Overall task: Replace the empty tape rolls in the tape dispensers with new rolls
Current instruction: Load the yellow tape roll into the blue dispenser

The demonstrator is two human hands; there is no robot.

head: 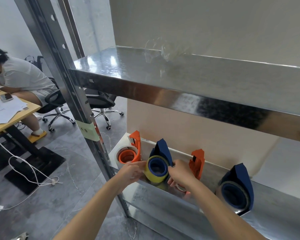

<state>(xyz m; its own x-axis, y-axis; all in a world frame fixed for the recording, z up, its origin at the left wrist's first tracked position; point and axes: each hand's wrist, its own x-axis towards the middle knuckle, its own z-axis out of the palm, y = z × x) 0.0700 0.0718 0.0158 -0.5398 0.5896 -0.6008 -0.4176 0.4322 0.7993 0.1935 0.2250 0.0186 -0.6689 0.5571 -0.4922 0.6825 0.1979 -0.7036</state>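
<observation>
Both forearms reach in from the bottom edge. Left hand [132, 172]: fingers curl round the left side of the yellow tape roll [148, 173], seated on the blue dispenser [161, 149]. Right hand [182, 174]: fingers pinch that dispenser's right rim. Dispenser stands on the lower shelf [163, 200], between the near orange dispenser [128, 155] and the far orange dispenser [197, 163].

Left hand [132, 172] grips yellow tape roll [150, 172] at its 9 o'clock; right hand [180, 175] at 3 o'clock, perhaps pinching blue dispenser [163, 149]. Orange dispenser [136, 149] at 10 o'clock, second orange dispenser [197, 163] beyond right hand.
</observation>
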